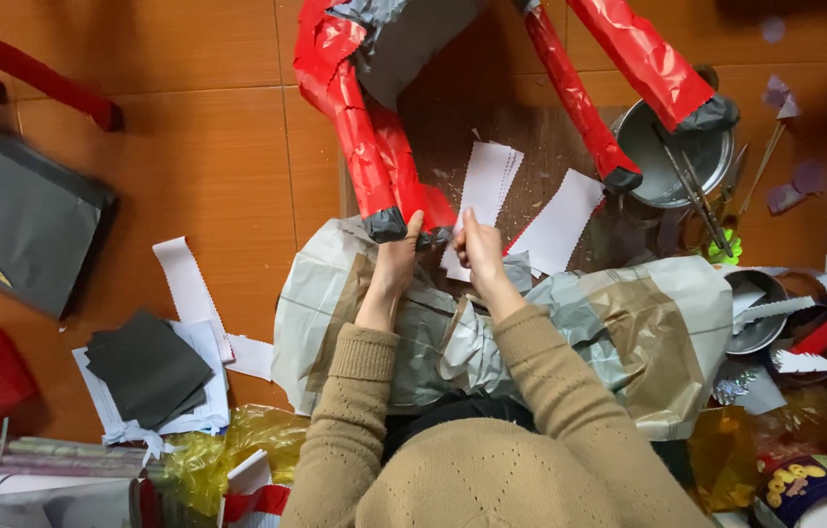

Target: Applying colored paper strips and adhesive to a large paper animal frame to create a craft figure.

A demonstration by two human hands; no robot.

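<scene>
A paper-covered figure with red legs (360,147) and grey feet stands on the orange tiled floor above me. My left hand (397,262) grips the grey foot end of one red leg (386,224). My right hand (479,249) pinches a white fringed paper strip (485,186) against the neighbouring leg foot. Both arms wear tan knit sleeves. A crumpled sheet of grey and brown taped paper (629,332) lies under my forearms.
White fringed strips (560,223), (189,288) lie about. A metal pot (673,156) with sticks stands upper right, a small metal bowl (756,313) beside it. Black paper squares (145,370) sit on white sheets at left; a grey folder (22,220) lies far left. Yellow cellophane (228,450) sits below.
</scene>
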